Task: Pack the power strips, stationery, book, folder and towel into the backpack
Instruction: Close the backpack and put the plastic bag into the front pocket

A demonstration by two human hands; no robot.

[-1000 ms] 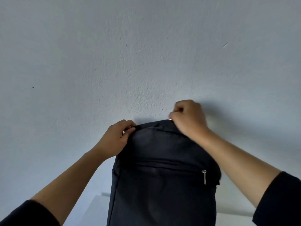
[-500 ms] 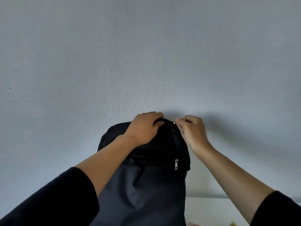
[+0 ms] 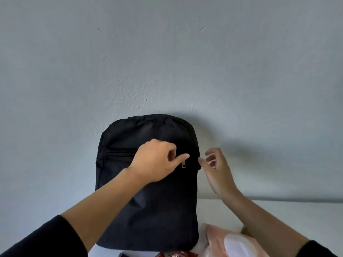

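Observation:
A black backpack (image 3: 148, 210) stands upright on a white table, its back against the grey wall. Its top looks zipped and a small metal zipper pull (image 3: 183, 165) hangs at the right end of the front pocket. My left hand (image 3: 156, 160) lies on the front of the pack with its fingers curled and its thumb tip just above that pull; I see nothing held in it. My right hand (image 3: 215, 167) is at the pack's right edge, fingers loosely spread, one fingertip touching the side seam. No power strip, book, folder or towel is visible.
The white table (image 3: 287, 216) runs out to the right of the pack. A pink soft packet (image 3: 219, 242) with a white oval flap lies at the bottom right under my right forearm. A red patterned item (image 3: 174, 254) peeks out at the bottom edge.
Both hands have come down from the backpack's top edge to the level of the front pocket. My right hand has let go of the top zipper and spread its fingers. More of the pack and table shows.

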